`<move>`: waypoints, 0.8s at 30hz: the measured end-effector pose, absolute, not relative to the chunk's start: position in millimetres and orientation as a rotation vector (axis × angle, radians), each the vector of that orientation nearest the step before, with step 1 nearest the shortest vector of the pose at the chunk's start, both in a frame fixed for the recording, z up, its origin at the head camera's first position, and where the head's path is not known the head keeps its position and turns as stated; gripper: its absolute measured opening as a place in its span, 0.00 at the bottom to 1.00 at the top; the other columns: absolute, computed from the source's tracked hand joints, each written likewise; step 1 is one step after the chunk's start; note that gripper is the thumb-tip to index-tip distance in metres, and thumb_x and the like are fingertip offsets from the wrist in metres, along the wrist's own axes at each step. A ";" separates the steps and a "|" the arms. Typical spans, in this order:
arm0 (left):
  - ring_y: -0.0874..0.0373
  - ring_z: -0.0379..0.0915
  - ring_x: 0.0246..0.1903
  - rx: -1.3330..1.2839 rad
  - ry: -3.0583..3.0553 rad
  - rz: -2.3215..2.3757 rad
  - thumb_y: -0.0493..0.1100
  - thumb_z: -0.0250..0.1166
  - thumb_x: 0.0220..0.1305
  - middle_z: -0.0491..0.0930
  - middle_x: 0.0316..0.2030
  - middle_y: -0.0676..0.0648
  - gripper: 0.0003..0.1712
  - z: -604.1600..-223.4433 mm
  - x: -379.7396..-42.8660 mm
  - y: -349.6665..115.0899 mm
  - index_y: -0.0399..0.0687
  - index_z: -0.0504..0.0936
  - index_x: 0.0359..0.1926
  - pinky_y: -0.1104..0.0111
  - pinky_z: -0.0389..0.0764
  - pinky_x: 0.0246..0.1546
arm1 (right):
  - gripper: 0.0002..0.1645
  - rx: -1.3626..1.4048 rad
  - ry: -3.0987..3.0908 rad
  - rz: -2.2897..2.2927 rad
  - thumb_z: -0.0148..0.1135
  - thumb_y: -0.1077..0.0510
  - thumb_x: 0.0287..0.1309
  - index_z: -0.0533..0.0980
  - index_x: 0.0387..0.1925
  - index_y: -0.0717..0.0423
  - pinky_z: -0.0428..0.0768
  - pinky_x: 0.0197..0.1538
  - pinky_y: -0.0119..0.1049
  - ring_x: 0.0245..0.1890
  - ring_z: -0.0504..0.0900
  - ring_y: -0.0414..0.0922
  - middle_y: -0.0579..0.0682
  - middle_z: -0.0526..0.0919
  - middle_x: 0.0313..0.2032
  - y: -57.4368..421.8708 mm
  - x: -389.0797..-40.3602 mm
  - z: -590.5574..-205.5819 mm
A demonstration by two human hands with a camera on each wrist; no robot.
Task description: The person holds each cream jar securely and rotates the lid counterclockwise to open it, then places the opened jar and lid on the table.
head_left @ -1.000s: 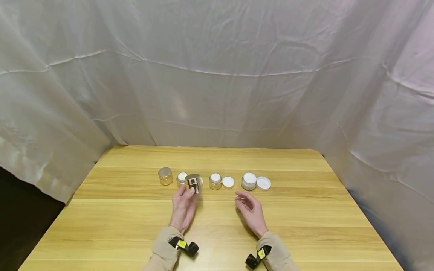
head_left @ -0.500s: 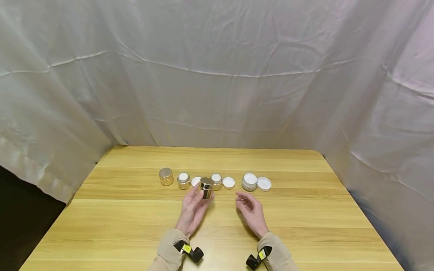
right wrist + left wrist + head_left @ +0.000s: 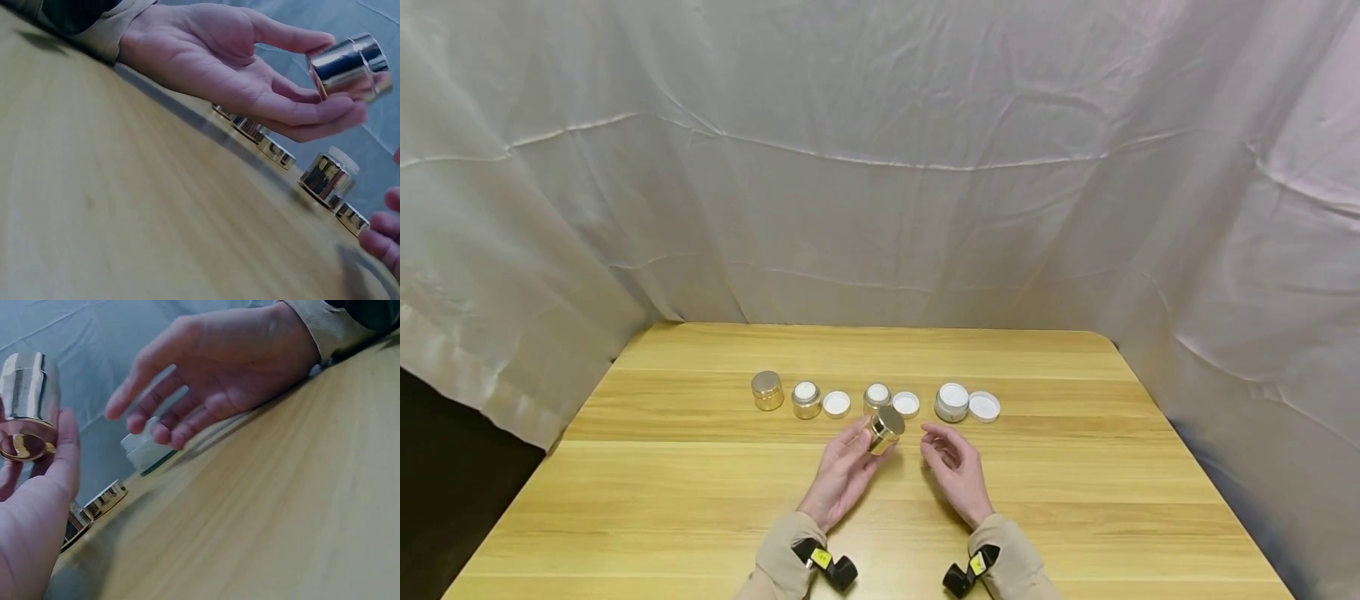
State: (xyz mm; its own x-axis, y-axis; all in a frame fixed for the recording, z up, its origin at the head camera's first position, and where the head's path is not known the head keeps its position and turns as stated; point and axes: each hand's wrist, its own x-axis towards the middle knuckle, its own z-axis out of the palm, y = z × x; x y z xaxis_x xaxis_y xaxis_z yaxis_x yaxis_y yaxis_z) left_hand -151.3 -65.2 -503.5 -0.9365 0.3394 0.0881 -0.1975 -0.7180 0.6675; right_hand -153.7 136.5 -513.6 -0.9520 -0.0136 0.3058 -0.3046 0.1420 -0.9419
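Observation:
My left hand [image 3: 844, 482] grips a shiny gold cosmetic jar [image 3: 886, 427] with its lid on, tilted to the right and raised over the table. The right wrist view shows that jar [image 3: 351, 67] between thumb and fingers. My right hand [image 3: 957, 475] hovers near the table just right of it, fingers loosely bent around nothing. In the left wrist view the right hand [image 3: 231, 369] is palm-side on, apart from the held jar. Behind the held jar stands an uncapped gold jar [image 3: 877, 393], partly covered, with its upturned lid [image 3: 906, 405] alongside.
A capped gold jar [image 3: 767, 391] stands leftmost in the row. Right of it come another uncapped gold jar [image 3: 807, 402] and an upturned lid [image 3: 837, 405]. A larger uncapped jar [image 3: 952, 405] and its white-lined lid [image 3: 984, 407] end the row. A grey curtain [image 3: 880, 208] hangs behind the table.
My left hand has carried the gold jar rightward, toward my right hand, and tilted it from upright. The right hand stays where it was.

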 end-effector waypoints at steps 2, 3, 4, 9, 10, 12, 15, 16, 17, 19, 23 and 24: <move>0.55 0.74 0.64 0.268 1.017 2.616 0.37 0.52 0.76 0.60 0.71 0.36 0.27 -503.6 -151.1 -64.4 0.34 0.62 0.71 0.62 0.72 0.72 | 0.16 0.396 -2.159 1.843 0.62 0.71 0.61 0.77 0.52 0.71 0.83 0.47 0.22 0.40 0.80 0.30 0.69 0.81 0.43 136.4 -154.1 -515.1; 0.55 0.73 0.64 0.249 1.025 2.603 0.37 0.52 0.76 0.57 0.72 0.33 0.29 -503.7 -151.1 -63.9 0.32 0.59 0.73 0.62 0.72 0.72 | 0.17 0.447 -2.134 1.818 0.62 0.72 0.61 0.77 0.51 0.72 0.83 0.49 0.22 0.41 0.81 0.30 0.70 0.81 0.43 136.3 -154.5 -515.9; 0.55 0.72 0.65 0.243 1.036 2.588 0.38 0.52 0.76 0.54 0.74 0.32 0.30 -503.9 -151.2 -63.5 0.31 0.57 0.73 0.62 0.72 0.72 | 0.17 0.508 -2.103 1.788 0.62 0.73 0.60 0.77 0.51 0.74 0.83 0.50 0.22 0.41 0.81 0.30 0.71 0.81 0.42 136.1 -154.5 -516.1; 0.51 0.69 0.68 0.251 1.125 2.510 0.42 0.52 0.77 0.49 0.76 0.29 0.32 -506.4 -152.2 -63.3 0.29 0.55 0.73 0.61 0.70 0.72 | 0.21 0.766 -1.927 1.658 0.63 0.79 0.54 0.75 0.51 0.77 0.84 0.54 0.27 0.44 0.83 0.40 0.71 0.80 0.43 134.3 -156.2 -517.2; 0.51 0.68 0.69 0.260 1.156 2.487 0.43 0.52 0.77 0.50 0.76 0.29 0.33 -506.8 -152.5 -63.2 0.29 0.54 0.73 0.60 0.70 0.73 | 0.22 0.799 -1.896 1.639 0.64 0.80 0.52 0.74 0.51 0.78 0.84 0.54 0.29 0.45 0.83 0.43 0.71 0.80 0.44 133.7 -156.6 -516.9; 0.52 0.69 0.68 0.264 1.206 2.444 0.43 0.52 0.77 0.53 0.75 0.30 0.33 -507.1 -152.8 -62.9 0.29 0.55 0.73 0.59 0.69 0.73 | 0.25 0.845 -1.853 1.592 0.65 0.81 0.48 0.74 0.51 0.79 0.83 0.57 0.30 0.48 0.83 0.46 0.71 0.80 0.47 132.8 -157.4 -516.4; 0.54 0.70 0.66 0.270 1.253 2.393 0.44 0.52 0.78 0.57 0.73 0.31 0.33 -507.1 -152.7 -62.8 0.29 0.55 0.73 0.59 0.70 0.73 | 0.28 0.895 -1.818 1.476 0.70 0.78 0.44 0.75 0.51 0.78 0.81 0.60 0.29 0.53 0.83 0.48 0.71 0.81 0.50 131.8 -159.2 -516.4; 0.54 0.71 0.65 0.272 1.261 2.379 0.44 0.51 0.78 0.57 0.72 0.32 0.33 -507.2 -152.6 -62.9 0.28 0.55 0.73 0.59 0.70 0.73 | 0.28 0.904 -1.817 1.427 0.71 0.76 0.45 0.75 0.51 0.77 0.80 0.62 0.29 0.55 0.83 0.48 0.71 0.81 0.51 131.3 -159.2 -516.0; 0.55 0.71 0.64 0.272 1.263 2.369 0.43 0.51 0.78 0.58 0.72 0.32 0.33 -507.1 -152.4 -63.1 0.28 0.55 0.73 0.60 0.71 0.72 | 0.28 0.914 -1.815 1.380 0.72 0.73 0.46 0.76 0.51 0.76 0.79 0.64 0.29 0.56 0.82 0.49 0.70 0.82 0.51 131.0 -159.6 -516.2; 0.56 0.72 0.63 0.282 1.270 2.353 0.43 0.50 0.78 0.58 0.72 0.32 0.32 -507.4 -152.4 -63.4 0.28 0.55 0.73 0.61 0.73 0.71 | 0.27 0.924 -1.818 1.299 0.74 0.67 0.49 0.77 0.51 0.74 0.76 0.67 0.29 0.57 0.82 0.51 0.70 0.82 0.51 130.1 -159.8 -516.7; 0.56 0.75 0.61 0.292 1.272 2.346 0.42 0.49 0.78 0.65 0.69 0.35 0.29 -508.4 -152.5 -63.3 0.29 0.58 0.72 0.62 0.77 0.68 | 0.28 0.921 -1.857 1.239 0.73 0.55 0.57 0.77 0.52 0.73 0.71 0.72 0.30 0.57 0.81 0.56 0.69 0.82 0.52 126.5 -157.8 -515.7; 0.57 0.76 0.60 0.290 1.268 2.350 0.42 0.49 0.78 0.67 0.67 0.37 0.28 -508.6 -152.3 -63.1 0.30 0.60 0.71 0.63 0.77 0.67 | 0.29 0.917 -1.866 1.234 0.72 0.54 0.58 0.77 0.52 0.72 0.71 0.73 0.30 0.56 0.81 0.56 0.69 0.82 0.52 125.2 -157.3 -515.3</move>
